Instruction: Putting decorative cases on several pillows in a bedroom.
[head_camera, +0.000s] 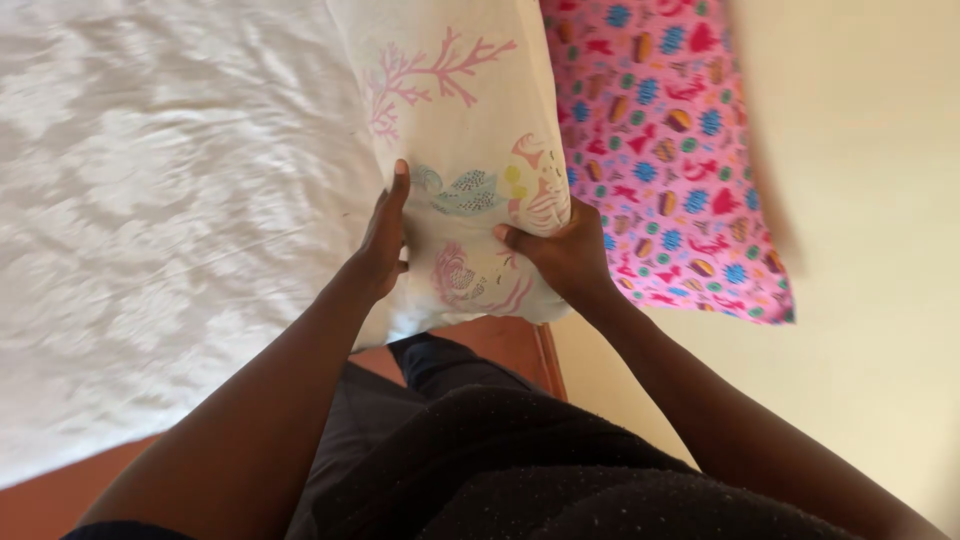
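Both hands, left hand and right hand, clamp fingers around the white pillow over the bed; beside it, the pink pillow could get knocked off

Bed w/ white textured bedspread across left side — soft daylight on it, creases visible. Plain cream wall at right. Reddish-brown floor at bottom left & a wooden strip along wall base — matching colour.
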